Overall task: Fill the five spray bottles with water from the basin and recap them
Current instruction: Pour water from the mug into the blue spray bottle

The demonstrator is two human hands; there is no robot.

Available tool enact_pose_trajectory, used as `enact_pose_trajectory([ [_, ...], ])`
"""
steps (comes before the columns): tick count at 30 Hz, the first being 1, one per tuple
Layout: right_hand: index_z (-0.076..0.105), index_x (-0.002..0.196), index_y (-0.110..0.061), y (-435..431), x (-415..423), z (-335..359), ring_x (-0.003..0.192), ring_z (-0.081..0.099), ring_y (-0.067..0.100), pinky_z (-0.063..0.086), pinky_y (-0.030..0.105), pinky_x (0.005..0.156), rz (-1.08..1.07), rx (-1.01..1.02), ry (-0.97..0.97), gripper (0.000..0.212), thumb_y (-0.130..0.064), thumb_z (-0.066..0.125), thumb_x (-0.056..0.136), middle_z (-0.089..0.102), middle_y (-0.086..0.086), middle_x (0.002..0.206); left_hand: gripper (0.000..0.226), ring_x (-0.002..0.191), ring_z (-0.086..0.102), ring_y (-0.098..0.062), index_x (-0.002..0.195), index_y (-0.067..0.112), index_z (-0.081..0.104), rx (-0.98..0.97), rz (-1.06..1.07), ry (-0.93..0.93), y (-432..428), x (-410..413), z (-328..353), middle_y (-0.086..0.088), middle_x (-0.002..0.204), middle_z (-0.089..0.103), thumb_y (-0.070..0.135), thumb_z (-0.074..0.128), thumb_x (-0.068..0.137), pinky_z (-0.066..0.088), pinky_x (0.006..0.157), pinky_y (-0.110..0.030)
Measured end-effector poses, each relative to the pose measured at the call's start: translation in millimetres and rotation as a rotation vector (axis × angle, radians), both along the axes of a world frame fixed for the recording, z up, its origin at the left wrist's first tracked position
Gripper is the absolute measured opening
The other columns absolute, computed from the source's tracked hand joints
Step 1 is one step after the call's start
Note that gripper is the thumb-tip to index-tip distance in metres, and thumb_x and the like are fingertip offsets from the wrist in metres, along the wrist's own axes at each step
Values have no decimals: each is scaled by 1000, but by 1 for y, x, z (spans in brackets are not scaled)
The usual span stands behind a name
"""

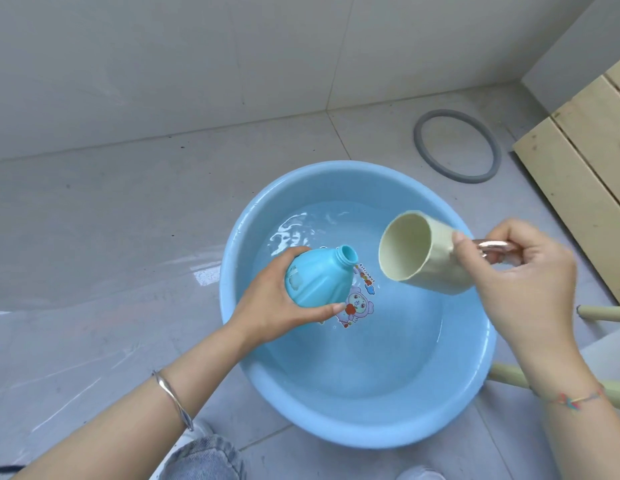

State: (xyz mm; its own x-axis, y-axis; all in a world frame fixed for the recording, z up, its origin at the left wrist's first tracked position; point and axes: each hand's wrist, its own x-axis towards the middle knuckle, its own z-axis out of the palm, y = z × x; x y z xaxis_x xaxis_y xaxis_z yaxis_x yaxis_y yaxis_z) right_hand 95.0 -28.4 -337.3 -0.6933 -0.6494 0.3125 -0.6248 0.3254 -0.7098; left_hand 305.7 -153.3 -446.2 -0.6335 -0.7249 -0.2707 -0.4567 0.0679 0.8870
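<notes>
A light blue basin (pixel 336 424) with water stands on the tiled floor; a cartoon sticker shows on its bottom. My left hand (pixel 277 306) grips an uncapped blue spray bottle (pixel 319 278) over the basin's left side, its open neck tilted up and to the right. My right hand (pixel 523 282) holds a cream cup (pixel 422 254) by its shiny metal handle (pixel 492 247). The cup is tipped on its side, mouth facing left toward the bottle's neck, a short gap between them. No water shows inside the cup. No cap or other bottle is in view.
A grey rubber ring (pixel 457 147) lies on the floor behind the basin. A pale wooden slatted board (pixel 585 161) sits at the right. Cream furniture legs (pixel 603 313) stand close to the basin's right rim. A clear plastic sheet (pixel 76 323) covers the floor at left.
</notes>
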Motion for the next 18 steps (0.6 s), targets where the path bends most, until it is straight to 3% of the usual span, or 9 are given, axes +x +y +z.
enact_pose_trajectory([
  [2, 43, 58, -12, 3, -1, -21, 65, 45, 24, 32, 23, 59, 26, 121, 27, 36, -23, 73, 75, 49, 3, 58, 81, 103, 59, 2, 117, 48, 48, -4, 4, -5, 0, 0, 0, 29, 108, 60, 71, 81, 47, 51, 92, -31],
  [5, 38, 57, -17, 6, 3, -52, 65, 39, 25, 28, 35, 62, 116, 255, 119, 42, -8, 76, 74, 40, -5, 56, 74, 100, 59, 6, 113, 51, 48, -3, 9, 0, 0, 0, 1, 32, 105, 59, 62, 88, 51, 51, 89, -25],
  [7, 37, 59, -18, 9, 3, -66, 63, 39, 25, 23, 36, 61, 159, 317, 168, 42, -10, 76, 73, 36, -8, 56, 73, 101, 58, 6, 112, 52, 48, -9, 11, -1, 0, 0, 1, 33, 106, 59, 61, 88, 52, 50, 89, -25],
  [10, 34, 61, -22, 11, 2, -81, 62, 36, 23, 18, 34, 60, 203, 354, 200, 39, -16, 71, 71, 31, -12, 57, 77, 104, 58, 6, 113, 53, 47, -10, 14, 3, 0, 0, 2, 33, 109, 58, 70, 82, 47, 49, 91, -26],
  [18, 34, 60, -20, 13, 3, -95, 62, 35, 21, 20, 32, 62, 172, 377, 166, 47, -7, 78, 71, 32, -11, 56, 81, 105, 59, 4, 117, 49, 48, 1, 13, 6, 0, 0, 1, 29, 111, 60, 71, 81, 46, 51, 93, -30],
])
